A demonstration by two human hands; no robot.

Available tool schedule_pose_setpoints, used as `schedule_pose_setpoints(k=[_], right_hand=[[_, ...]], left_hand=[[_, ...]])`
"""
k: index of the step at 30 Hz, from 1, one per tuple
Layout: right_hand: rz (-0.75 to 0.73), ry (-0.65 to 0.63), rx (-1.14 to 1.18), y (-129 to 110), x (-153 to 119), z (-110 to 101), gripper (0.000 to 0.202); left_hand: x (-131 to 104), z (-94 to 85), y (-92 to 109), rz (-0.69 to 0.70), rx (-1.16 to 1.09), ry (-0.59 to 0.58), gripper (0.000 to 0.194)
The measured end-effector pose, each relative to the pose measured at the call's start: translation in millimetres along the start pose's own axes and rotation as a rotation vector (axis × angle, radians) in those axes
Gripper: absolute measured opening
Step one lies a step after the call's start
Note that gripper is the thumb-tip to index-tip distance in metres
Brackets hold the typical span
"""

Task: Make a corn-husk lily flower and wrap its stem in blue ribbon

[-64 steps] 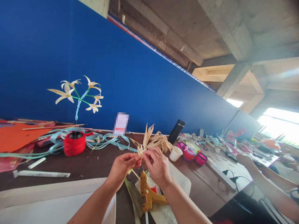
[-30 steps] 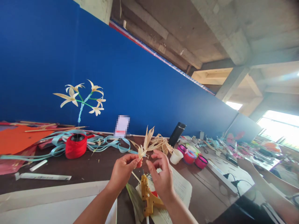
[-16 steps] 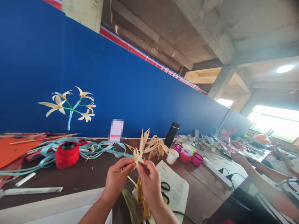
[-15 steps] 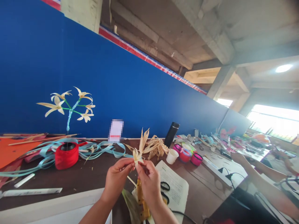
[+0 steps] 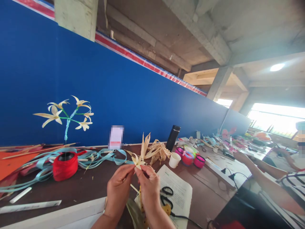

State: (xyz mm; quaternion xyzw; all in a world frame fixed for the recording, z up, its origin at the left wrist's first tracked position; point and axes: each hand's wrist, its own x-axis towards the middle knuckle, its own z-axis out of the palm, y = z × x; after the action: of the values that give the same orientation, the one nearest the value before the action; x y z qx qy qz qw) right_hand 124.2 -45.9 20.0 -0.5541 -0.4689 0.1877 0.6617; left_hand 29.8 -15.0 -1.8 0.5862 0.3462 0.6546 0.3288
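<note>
Head view: left hand (image 5: 118, 184) and right hand (image 5: 149, 184) both pinch one pale flower (image 5: 137, 160) between them, over the bench (image 5: 95, 183). It looks shaped but seems unfinished, separate from the branched stem (image 5: 67, 123) toward the back edge, whose several attached flowers (image 5: 84, 124) appear done.

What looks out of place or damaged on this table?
The blue ribbon lies in loose loops on both sides of the red roll, instead of wound up. The black cylinder seems to lean, but the whole view slants, so it may not truly tilt. The pale flower between left hand and right hand shows no obvious damage, though partly hidden.
</note>
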Motion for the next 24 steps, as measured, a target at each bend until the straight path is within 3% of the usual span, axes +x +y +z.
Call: schedule_pose_setpoints(k=[12,24], right_hand=[[-0.118,0.002,0.003,-0.6,-1.4,0.1,0.011],[-0.134,0.010,0.066,9.4,7.4,-4.3,0.011]], left_hand=[[-2.5,-1.0,4.5,0.037,0.152,0.062,0.014],[-6.6,5.6,7.8,0.048,0.132,-0.001,0.019]])
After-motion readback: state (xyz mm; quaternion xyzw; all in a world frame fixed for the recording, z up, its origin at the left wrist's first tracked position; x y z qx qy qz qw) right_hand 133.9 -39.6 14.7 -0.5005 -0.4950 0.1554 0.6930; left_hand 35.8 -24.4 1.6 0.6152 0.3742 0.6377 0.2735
